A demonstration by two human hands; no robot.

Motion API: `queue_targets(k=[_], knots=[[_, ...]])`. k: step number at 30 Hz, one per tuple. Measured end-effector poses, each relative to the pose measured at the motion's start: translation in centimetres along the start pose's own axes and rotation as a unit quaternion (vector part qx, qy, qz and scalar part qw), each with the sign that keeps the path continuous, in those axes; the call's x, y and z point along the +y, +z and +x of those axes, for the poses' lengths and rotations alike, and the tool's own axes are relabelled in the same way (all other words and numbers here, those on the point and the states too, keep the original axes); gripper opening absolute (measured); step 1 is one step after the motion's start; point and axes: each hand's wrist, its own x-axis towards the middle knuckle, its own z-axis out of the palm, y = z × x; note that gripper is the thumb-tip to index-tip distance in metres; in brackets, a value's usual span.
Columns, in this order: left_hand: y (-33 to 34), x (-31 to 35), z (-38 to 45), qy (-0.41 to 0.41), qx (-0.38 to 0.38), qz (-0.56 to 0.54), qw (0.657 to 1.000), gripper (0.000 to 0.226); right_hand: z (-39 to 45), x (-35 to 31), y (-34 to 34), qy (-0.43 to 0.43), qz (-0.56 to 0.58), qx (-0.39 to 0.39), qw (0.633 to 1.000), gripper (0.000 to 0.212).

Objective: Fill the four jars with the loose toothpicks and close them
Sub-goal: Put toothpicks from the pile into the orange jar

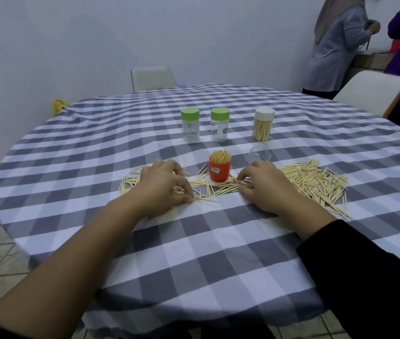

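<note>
Toothpicks (314, 182) lie scattered in a wide loose band across the middle of the round table (194, 253), which is covered in a grey and white checked cloth; the thickest heap is on the right, and a thinner spread runs left under and between both hands. An orange jar (219, 170) stands upright and uncapped in the middle of the band, packed with toothpicks whose tips rise above its rim. Just right of it and a little farther away lies a clear dome lid (260, 155). Farther off stand three more jars in a row: two clear jars with green caps, the left green-capped jar (190, 124) holding only a few toothpicks, the right green-capped jar (220, 124) looking nearly empty, and, well to the right, a white-capped jar (264, 124) full of toothpicks. The left hand (163, 185) rests on the toothpicks left of the orange jar, its fingers curled down and its grip pinching together a small bunch of toothpicks against the cloth. The right hand (265, 188) rests on the toothpicks right of the orange jar, fingers curled, fingertips gathered on toothpicks at the near side of the jar. Two chairs stand at the far side of the table, and two people stand at the far right.
</note>
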Motion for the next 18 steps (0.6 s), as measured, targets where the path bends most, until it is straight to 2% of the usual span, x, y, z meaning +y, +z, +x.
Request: queue_targets(k=[4,7,9,11,15,18], knots=[[0.4,0.2,1.4,0.014,0.016,0.039,0.999,0.027,0.5,-0.5,-0.4,-0.007,-0.02,-0.058,0.998,0.051],[0.5,0.4,2.6,0.021,-0.046,0.076,0.996,0.045,1.2,-0.9,-0.6,0.001,-0.021,-0.115,0.993,0.058],[0.8,0.6,3.0,0.009,-0.082,0.085,0.993,0.04,1.5,-1.1,-0.3,0.011,-0.011,-0.138,0.99,0.053],[1.5,0.6,3.1,0.008,-0.072,0.09,0.993,0.032,1.5,-1.1,0.3,0.002,-0.019,-0.127,0.992,0.046],[2.6,0.2,2.9,0.021,0.008,0.104,0.994,0.028,1.3,-0.8,1.0,-0.016,-0.049,-0.077,0.996,0.04],[2.6,0.6,2.7,0.009,0.014,0.11,0.994,0.038,1.1,-1.0,1.1,-0.016,-0.072,-0.057,0.996,0.037]])
